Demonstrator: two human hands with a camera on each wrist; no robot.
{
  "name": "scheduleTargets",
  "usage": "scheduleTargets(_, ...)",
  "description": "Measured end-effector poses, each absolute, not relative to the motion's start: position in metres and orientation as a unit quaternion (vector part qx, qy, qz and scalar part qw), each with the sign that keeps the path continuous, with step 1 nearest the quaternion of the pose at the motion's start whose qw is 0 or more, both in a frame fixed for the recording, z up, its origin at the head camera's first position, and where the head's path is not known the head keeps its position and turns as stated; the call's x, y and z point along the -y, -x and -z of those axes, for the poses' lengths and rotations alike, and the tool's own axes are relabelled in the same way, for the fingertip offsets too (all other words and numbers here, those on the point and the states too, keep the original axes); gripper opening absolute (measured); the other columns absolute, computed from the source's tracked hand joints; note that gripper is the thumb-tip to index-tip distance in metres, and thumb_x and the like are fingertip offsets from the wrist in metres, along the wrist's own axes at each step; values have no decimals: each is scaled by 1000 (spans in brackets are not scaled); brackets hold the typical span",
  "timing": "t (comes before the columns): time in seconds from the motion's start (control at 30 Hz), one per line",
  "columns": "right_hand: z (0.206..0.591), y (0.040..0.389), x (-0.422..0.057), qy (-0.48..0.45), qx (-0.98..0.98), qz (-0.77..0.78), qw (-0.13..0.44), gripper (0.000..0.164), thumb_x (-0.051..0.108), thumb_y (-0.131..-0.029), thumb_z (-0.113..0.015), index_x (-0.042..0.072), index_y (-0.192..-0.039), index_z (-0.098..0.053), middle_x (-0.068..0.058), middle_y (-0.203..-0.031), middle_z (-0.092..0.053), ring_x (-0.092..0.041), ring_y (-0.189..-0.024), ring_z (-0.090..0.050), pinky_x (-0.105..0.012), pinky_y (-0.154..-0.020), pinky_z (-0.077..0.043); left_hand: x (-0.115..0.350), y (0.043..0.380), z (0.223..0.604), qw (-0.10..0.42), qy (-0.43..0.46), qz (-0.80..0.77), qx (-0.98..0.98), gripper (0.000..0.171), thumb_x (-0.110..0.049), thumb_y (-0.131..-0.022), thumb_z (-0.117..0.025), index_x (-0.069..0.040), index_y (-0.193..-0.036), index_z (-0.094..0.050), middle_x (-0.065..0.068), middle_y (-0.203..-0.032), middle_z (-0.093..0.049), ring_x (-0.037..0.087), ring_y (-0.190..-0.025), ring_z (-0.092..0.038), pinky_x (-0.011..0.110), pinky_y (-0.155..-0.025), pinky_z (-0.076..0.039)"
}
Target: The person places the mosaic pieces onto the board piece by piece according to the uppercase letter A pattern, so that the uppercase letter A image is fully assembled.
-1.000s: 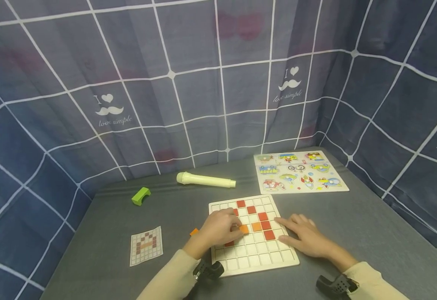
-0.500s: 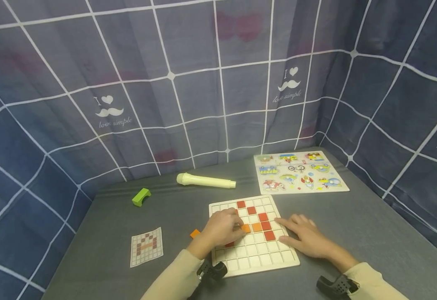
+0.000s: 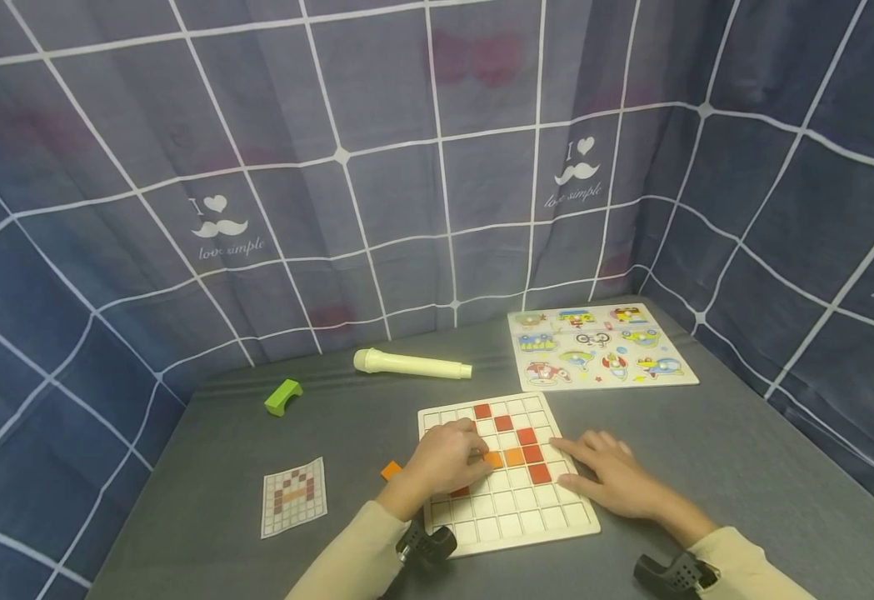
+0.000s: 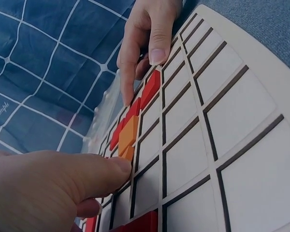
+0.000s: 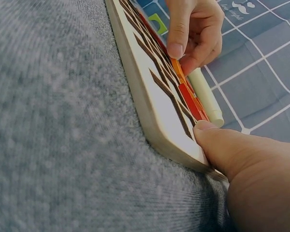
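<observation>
A white grid board (image 3: 511,525) lies on the table, with red tiles (image 3: 531,454) and orange tiles set in its squares. Over its left half, my left hand (image 3: 446,457) pinches an orange tile (image 3: 492,460) between thumb and fingers. That tile sits beside another orange tile (image 3: 515,457) in the same row. In the left wrist view the thumb (image 4: 111,170) covers part of the held tile. My right hand (image 3: 612,473) rests on the board's right edge, thumb and index finger extended. Its thumb (image 5: 210,137) presses the rim in the right wrist view.
A loose orange tile (image 3: 391,471) lies left of the board. Farther left is a printed pattern card (image 3: 293,497), with a green arch block (image 3: 282,397) behind it. A pale yellow toy microphone (image 3: 414,364) and a vehicle peg puzzle (image 3: 601,346) lie at the back.
My left hand has shifted slightly right, bringing the pinched orange tile closer to the other orange tile. The right hand stays at the board's edge.
</observation>
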State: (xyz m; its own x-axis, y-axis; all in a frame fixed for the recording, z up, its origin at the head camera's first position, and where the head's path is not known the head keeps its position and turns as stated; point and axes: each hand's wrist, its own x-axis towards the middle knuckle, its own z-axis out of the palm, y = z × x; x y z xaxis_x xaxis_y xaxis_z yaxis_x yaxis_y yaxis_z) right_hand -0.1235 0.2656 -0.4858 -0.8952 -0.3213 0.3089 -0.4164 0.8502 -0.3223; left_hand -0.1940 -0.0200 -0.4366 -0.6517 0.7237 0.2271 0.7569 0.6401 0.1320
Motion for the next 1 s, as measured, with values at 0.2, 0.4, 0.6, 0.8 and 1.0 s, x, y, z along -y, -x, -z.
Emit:
scheduleTargets(0.2,485,123,-265,-193,954,-192,124,50,46,-91,-65,25,-135,-60,18,-93,-43,0,-87,-34,-26,-76,-27,19,195,438,75,408,107,904,20,-35,-83,-75,-20,-95,-79,-7,-89,-67,1,-67,-50,13,-56,-36)
scheduleTargets(0.4,485,124,-266,-192,954,-193,121,50,46,-91,-65,25,-136,-59,18,-92,-43,0,-87,-34,-25,-76,-27,18,196,438,70,404,108,905,20,-36,-83,-75,-21,-96,-79,-7,-89,-66,1,-68,-50,14,-57,-36)
scheduleTargets(0.6,486,123,-266,-190,955,-195,118,50,47,-91,-64,26,-136,-59,18,-94,-44,0,-88,-35,-25,-76,-27,17,196,438,69,404,106,906,20,-35,-83,-75,-21,-96,-79,-7,-89,-67,1,-69,-51,14,-57,-36)
scheduleTargets(0.8,487,124,-267,-192,954,-193,121,50,47,-91,-65,26,-136,-59,18,-95,-45,-1,-90,-36,-26,-77,-28,16,196,438,73,403,103,906,19,-37,-82,-76,-22,-94,-79,-8,-87,-65,1,-66,-48,14,-55,-33)
scheduleTargets(1.0,487,124,-267,-192,955,-194,118,50,47,-91,-64,26,-136,-59,18,-96,-44,-1,-91,-36,-26,-77,-27,16,195,438,80,410,96,903,18,-38,-83,-76,-22,-92,-79,-8,-87,-66,1,-69,-51,13,-55,-33)
